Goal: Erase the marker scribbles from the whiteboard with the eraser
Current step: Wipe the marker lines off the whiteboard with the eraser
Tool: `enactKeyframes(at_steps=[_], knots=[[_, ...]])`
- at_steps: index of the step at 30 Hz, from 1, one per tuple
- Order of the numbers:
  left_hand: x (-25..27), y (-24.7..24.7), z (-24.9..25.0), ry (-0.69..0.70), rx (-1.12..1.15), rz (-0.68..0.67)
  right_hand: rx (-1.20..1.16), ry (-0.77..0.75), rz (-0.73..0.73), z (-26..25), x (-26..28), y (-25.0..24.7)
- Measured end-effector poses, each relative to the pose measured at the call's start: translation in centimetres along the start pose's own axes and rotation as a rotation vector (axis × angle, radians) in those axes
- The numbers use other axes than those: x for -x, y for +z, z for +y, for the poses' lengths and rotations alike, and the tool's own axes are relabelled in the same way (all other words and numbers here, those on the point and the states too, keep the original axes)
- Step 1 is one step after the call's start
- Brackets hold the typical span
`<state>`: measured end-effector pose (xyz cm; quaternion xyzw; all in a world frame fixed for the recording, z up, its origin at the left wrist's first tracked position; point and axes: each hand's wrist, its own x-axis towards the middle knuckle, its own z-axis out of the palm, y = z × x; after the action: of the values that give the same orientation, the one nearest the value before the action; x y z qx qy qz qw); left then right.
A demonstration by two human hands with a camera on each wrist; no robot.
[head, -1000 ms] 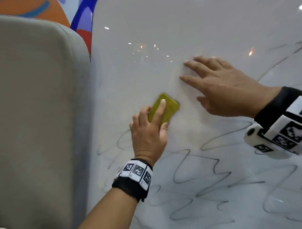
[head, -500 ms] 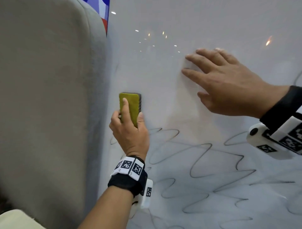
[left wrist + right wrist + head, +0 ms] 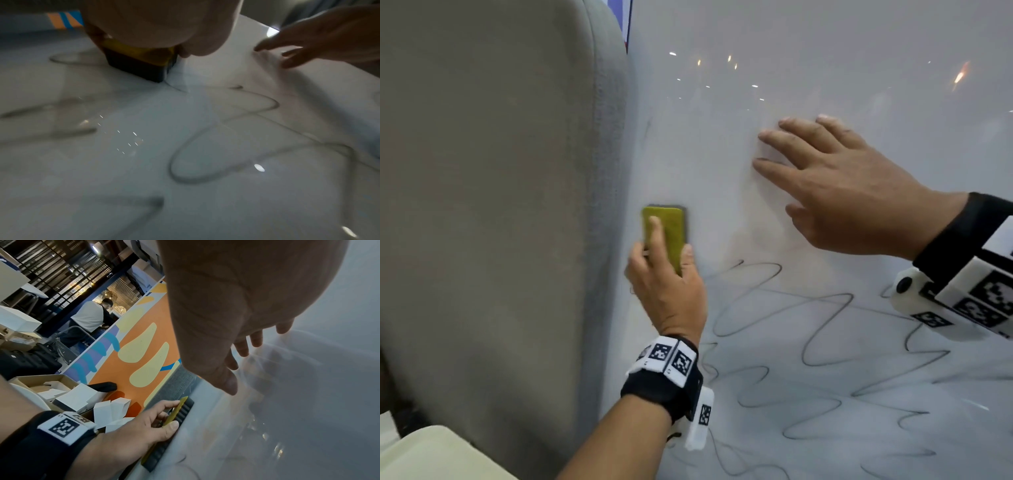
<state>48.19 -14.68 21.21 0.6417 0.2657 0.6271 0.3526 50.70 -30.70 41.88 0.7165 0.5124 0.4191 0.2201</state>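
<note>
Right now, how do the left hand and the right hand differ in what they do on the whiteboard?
The left hand grips the yellow eraser, fingers curled round it; the right hand holds nothing and lies with fingers straight and spread. The left hand is near the whiteboard's left edge, just above the scribbles; the right hand lies farther right, on wiped surface. Both wear a wrist band with black-and-white markers.

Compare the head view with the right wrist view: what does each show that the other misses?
Only the head view shows the remaining scribbles below both hands and the grey padded panel's broad face. Only the right wrist view shows the orange patterned wall, white boxes and a seated person behind. Both show the left hand gripping the yellow eraser on the whiteboard, and the right hand spread flat on it.
</note>
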Motion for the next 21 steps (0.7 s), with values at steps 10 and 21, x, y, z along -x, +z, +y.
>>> enactKeyframes(at_steps=[10,21], knots=[[-0.2,0.0,0.2,0.048,0.045,-0.016,-0.008,-0.115,-0.042,-3.5,-1.7,1.7],[0.6,-0.4,-3.4,0.032,0.003,0.001,0.005,-0.093,-0.051,-4.8,-1.2,2.5]])
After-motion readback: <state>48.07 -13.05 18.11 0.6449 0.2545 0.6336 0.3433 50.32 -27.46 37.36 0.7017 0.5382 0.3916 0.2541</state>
